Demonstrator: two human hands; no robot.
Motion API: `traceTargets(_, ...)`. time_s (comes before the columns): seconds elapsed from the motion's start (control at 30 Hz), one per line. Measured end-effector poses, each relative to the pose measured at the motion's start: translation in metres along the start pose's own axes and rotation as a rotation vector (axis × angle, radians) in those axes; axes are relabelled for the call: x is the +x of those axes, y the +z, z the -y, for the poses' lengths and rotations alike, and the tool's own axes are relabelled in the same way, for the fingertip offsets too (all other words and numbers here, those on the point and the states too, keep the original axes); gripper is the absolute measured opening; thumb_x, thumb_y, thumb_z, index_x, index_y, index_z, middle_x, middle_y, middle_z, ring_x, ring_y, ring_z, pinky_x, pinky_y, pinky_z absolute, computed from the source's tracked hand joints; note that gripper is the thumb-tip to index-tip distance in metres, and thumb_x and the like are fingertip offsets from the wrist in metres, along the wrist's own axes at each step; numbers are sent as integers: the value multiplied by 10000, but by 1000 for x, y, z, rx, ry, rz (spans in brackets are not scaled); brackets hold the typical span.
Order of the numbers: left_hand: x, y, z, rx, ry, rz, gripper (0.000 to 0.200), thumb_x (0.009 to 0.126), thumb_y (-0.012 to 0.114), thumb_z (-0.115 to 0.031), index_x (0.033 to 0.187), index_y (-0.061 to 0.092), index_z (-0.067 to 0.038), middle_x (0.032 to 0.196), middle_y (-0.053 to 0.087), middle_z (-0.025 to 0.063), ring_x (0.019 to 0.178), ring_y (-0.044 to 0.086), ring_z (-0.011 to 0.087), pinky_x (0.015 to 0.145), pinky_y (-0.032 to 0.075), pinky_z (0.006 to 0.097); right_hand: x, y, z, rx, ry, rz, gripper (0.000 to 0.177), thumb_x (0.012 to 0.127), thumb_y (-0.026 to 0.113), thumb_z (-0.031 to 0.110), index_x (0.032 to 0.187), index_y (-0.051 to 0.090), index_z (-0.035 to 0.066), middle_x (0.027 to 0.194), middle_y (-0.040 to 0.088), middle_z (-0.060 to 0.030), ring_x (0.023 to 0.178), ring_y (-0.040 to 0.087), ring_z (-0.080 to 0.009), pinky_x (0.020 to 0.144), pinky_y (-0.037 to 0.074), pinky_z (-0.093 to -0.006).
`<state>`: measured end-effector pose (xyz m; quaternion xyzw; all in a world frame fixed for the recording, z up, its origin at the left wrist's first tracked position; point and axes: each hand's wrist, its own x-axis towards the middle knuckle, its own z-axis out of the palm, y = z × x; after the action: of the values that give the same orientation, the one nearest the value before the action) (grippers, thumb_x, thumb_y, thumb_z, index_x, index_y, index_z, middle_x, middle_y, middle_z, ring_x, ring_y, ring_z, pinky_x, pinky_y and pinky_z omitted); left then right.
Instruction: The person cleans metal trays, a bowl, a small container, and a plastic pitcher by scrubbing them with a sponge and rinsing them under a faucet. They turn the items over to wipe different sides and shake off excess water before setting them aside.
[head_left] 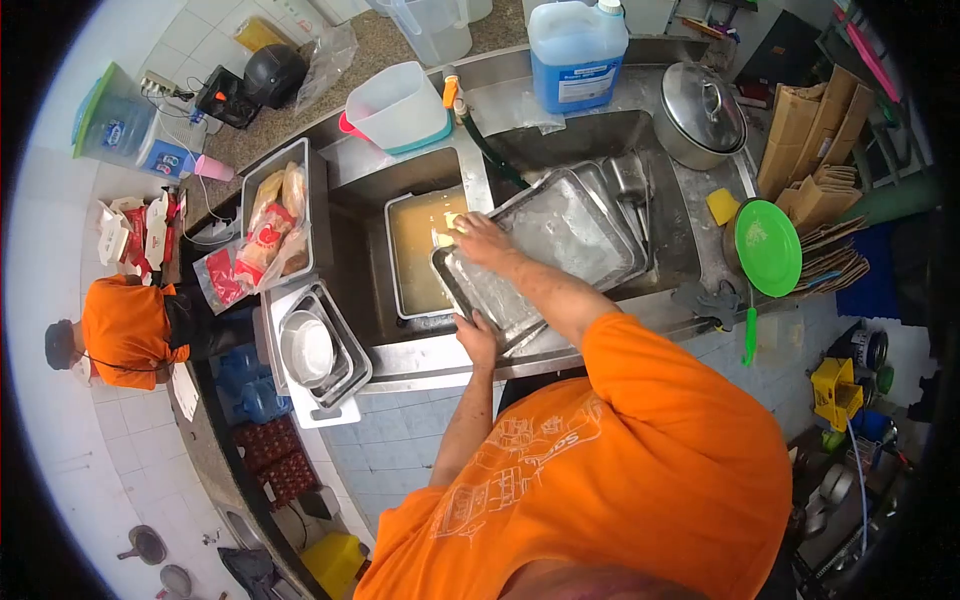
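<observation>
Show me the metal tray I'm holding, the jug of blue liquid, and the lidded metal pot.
Metal tray (pixel 563 232), head view: flat face.
Jug of blue liquid (pixel 577 58), head view: body.
Lidded metal pot (pixel 698 108), head view: lid.

Two hands are counted, one right hand (pixel 480 242) and one left hand (pixel 478 338). At least two metal trays (pixel 555 255) are seen stacked together; the exact number is hidden by overlap. Two sink basins (pixel 682 250) are counted, with one tub (pixel 420 285) of cloudy liquid set in the left one. One blue jug (pixel 578 60), one lidded pot (pixel 702 115), one yellow sponge (pixel 722 207), one green long-handled utensil (pixel 768 248) and one pink cup (pixel 214 169) are found. Two orange shirts (pixel 670 430) are worn, by two people.
</observation>
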<state>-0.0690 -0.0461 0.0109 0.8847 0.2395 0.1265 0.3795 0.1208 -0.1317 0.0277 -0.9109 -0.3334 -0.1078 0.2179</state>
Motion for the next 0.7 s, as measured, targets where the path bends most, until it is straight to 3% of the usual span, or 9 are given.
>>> traceTargets(0.07,-5,9,24,-12,-1,-85,293,912,561,-172,1011,485,93,768,612,326,739,600,504,618,456,513,-14,10,-42,-180,13,12,351,858,550,208,1196,618,143,1208,559,-101,1166,482,-261,1012,360,-395)
traceTargets(0.2,-2,-13,12,-20,-107,-44,266,914,567,-187,928,479,64,765,607,320,769,594,506,637,448,518,-37,-77,-109,-420,214,262,391,890,525,228,1277,552,176,1281,545,-73,1195,481,-253,999,379,-380)
traceTargets(0.3,3,-13,7,-46,-78,-45,280,920,573,-209,919,467,50,739,595,310,741,580,510,628,438,515,-63,-71,-156,-454,228,210,419,885,493,155,1303,505,153,1304,524,-81,1230,461,-283,1031,349,-435)
traceTargets(0.37,2,-11,0,-31,-104,-40,291,920,582,-223,918,470,44,719,587,301,716,574,507,620,431,512,-65,-71,-169,-335,367,206,462,891,507,168,1350,461,184,1348,497,-62,1264,437,-266,1026,371,-424)
traceTargets(0.4,2,-12,-2,-22,-109,-32,293,920,583,-224,918,471,46,717,586,301,713,574,507,620,431,513,-68,-72,-170,-275,439,203,486,894,513,174,1373,438,199,1370,483,-53,1280,426,-258,1023,382,-419)
traceTargets(0.53,5,-13,-6,-12,-87,-33,299,919,583,-225,916,473,52,722,596,306,713,585,507,609,442,511,-82,-79,-162,-453,274,-99,416,876,512,134,1291,532,109,1369,470,-45,1362,330,-234,1087,317,-422)
traceTargets(0.63,5,-14,-8,-17,-58,-56,299,921,577,-225,929,471,55,730,604,309,719,593,506,600,451,509,-97,-86,-141,-504,195,-73,360,863,510,140,1210,586,81,1312,499,-55,1301,386,-240,1039,341,-431)
traceTargets(0.7,3,-16,-11,-5,-43,-49,300,924,572,-224,939,471,58,736,609,310,723,597,504,595,456,507,-100,-72,-130,-482,388,132,371,873,496,146,1231,585,103,1295,512,-65,1215,425,-253,979,358,-435)
